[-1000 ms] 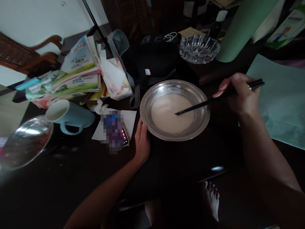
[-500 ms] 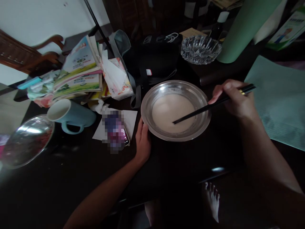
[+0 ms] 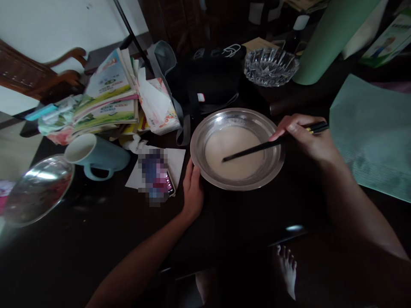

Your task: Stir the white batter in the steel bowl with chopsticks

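Observation:
A shallow metal bowl (image 3: 214, 122) sits on the dark table and holds a pale, creamy liquid (image 3: 236, 154). My right hand (image 3: 308, 139) is closed around black chopsticks (image 3: 257, 149), whose tips dip into the liquid left of its centre. At the bowl's left rim rests my left hand (image 3: 192, 190), fingers pressed against the rim's outer edge and steadying the bowl.
Left of the bowl lie a phone on a white napkin (image 3: 156, 175), a pale blue mug on its side (image 3: 96, 156) and a glass lid (image 3: 35, 190). Behind are stacked books (image 3: 107, 100), a black bag (image 3: 208, 81), a crystal ashtray (image 3: 270, 66) and a green mat (image 3: 375, 132).
My right hand has moved left and down toward the bowl's rim, and the chopstick tips have swept leftward through the liquid. My left hand has stayed at the rim.

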Motion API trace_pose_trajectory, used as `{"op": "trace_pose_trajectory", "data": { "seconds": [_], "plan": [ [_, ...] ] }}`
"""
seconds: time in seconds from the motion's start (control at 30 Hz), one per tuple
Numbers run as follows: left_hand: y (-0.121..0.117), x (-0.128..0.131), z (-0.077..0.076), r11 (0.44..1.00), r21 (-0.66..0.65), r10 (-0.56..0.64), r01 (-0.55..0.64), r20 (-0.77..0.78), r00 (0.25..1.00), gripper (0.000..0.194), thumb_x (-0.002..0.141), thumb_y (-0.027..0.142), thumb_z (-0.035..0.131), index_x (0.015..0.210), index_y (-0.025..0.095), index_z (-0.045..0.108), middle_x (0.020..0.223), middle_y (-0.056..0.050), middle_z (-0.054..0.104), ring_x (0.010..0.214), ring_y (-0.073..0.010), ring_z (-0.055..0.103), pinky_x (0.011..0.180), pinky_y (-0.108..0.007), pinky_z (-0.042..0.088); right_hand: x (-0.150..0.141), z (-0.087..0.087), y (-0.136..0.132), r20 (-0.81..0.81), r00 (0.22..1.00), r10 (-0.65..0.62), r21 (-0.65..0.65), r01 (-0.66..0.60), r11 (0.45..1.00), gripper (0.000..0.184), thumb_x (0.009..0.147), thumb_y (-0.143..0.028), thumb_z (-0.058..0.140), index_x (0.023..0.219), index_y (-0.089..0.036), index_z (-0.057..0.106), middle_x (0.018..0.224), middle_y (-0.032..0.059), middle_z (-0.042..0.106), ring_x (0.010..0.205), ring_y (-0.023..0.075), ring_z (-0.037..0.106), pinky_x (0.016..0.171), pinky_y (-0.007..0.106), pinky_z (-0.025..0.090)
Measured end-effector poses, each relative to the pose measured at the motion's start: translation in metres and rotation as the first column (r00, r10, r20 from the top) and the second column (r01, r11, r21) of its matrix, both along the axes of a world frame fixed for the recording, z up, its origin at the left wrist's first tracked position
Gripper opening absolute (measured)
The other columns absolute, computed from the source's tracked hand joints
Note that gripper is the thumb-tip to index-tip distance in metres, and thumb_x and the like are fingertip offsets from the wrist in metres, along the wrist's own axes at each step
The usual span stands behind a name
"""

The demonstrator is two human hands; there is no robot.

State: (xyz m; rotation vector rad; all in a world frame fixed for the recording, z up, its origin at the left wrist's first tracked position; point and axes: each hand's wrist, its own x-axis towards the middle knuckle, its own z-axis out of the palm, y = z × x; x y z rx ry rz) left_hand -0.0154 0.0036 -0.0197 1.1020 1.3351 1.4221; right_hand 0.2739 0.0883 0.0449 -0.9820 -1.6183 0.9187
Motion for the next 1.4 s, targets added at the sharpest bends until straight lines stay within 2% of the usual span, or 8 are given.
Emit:
{"op": "trace_pose_trajectory", "data": {
  "seconds": [0.2,0.4,0.6,0.8,0.87,1.0,1.23,1.4],
  "plan": [
    [0.0004,0.0002,0.0001,1.000,-0.007,-0.009,0.009,0.013,1.000,0.049,0.096,0.050,0.049,0.140,0.030,0.056,0.149,-0.004,0.055,0.146,-0.0235,0.041,0.123,-0.042,0.029,0.0031,-0.0023,0.0035,-0.084,0.962,-0.261,0.068,0.266,0.961,0.033,0.091,-0.041,0.062,0.065,-0.024,0.074,0.063,-0.0004,0.073,0.062,0.0161,0.065,0.068,0.033,0.046],
    [0.0006,-0.0003,-0.0016,1.000,-0.006,-0.005,0.005,0.045,0.999,0.048,0.096,0.048,0.051,0.140,0.029,0.055,0.148,-0.004,0.056,0.145,-0.0237,0.042,0.123,-0.044,0.028,0.0001,-0.0036,0.0005,0.007,0.999,0.041,0.002,-0.041,0.999,0.025,0.090,-0.041,0.064,0.077,-0.025,0.078,0.076,0.0012,0.077,0.074,0.0180,0.068,0.073,0.035,0.047],
    [0.0005,0.0001,0.0004,1.000,-0.010,-0.005,0.005,0.027,1.000,0.047,0.096,0.048,0.051,0.139,0.029,0.056,0.148,-0.004,0.056,0.145,-0.0236,0.043,0.123,-0.043,0.030,0.0068,-0.0030,0.0051,-0.134,0.953,-0.270,0.064,0.280,0.958,0.034,0.091,-0.040,0.060,0.065,-0.023,0.073,0.058,-0.0003,0.069,0.057,0.0152,0.063,0.061,0.032,0.044],
    [0.0004,-0.0006,0.0004,1.000,-0.010,-0.005,0.005,0.030,1.000,0.047,0.096,0.049,0.051,0.138,0.029,0.056,0.145,-0.004,0.058,0.145,-0.0241,0.042,0.122,-0.043,0.031,-0.0008,-0.0011,-0.0006,-0.004,1.000,0.013,-0.007,-0.013,1.000,0.027,0.090,-0.041,0.064,0.074,-0.023,0.077,0.073,0.0020,0.076,0.073,0.0162,0.068,0.073,0.032,0.048],
    [0.0003,-0.0003,0.0010,1.000,-0.012,-0.007,0.007,0.034,0.999,0.048,0.096,0.049,0.051,0.139,0.029,0.056,0.145,-0.004,0.058,0.145,-0.0239,0.042,0.122,-0.044,0.031,-0.0011,-0.0003,-0.0001,0.049,0.997,-0.060,0.025,0.059,0.998,0.026,0.089,-0.041,0.065,0.075,-0.023,0.078,0.076,0.0016,0.076,0.076,0.0163,0.069,0.076,0.032,0.049],
    [0.0002,0.0008,0.0031,1.000,-0.018,-0.014,0.015,0.038,0.999,0.048,0.096,0.048,0.050,0.140,0.029,0.055,0.147,-0.004,0.056,0.145,-0.0237,0.042,0.122,-0.045,0.030,0.0050,-0.0009,0.0045,-0.192,0.949,-0.249,0.029,0.259,0.965,0.034,0.088,-0.045,0.063,0.064,-0.022,0.072,0.057,0.0001,0.068,0.054,0.0159,0.063,0.059,0.033,0.046],
    [0.0000,0.0005,0.0020,1.000,-0.023,-0.003,0.004,0.044,0.999,0.048,0.096,0.049,0.050,0.140,0.030,0.055,0.149,-0.003,0.055,0.146,-0.0234,0.041,0.123,-0.044,0.028,-0.0005,-0.0028,0.0008,0.037,0.999,0.001,0.012,-0.001,1.000,0.026,0.089,-0.043,0.065,0.076,-0.024,0.077,0.075,0.0008,0.076,0.076,0.0174,0.069,0.076,0.034,0.049],
    [-0.0001,0.0012,0.0033,1.000,-0.023,-0.004,0.005,0.031,1.000,0.047,0.095,0.049,0.051,0.138,0.030,0.057,0.148,-0.004,0.055,0.145,-0.0240,0.042,0.122,-0.044,0.030,0.0049,-0.0042,0.0067,-0.109,0.943,-0.315,0.057,0.323,0.945,0.032,0.087,-0.045,0.066,0.065,-0.023,0.072,0.061,0.0000,0.070,0.061,0.0169,0.065,0.064,0.033,0.047]
  ]
}}
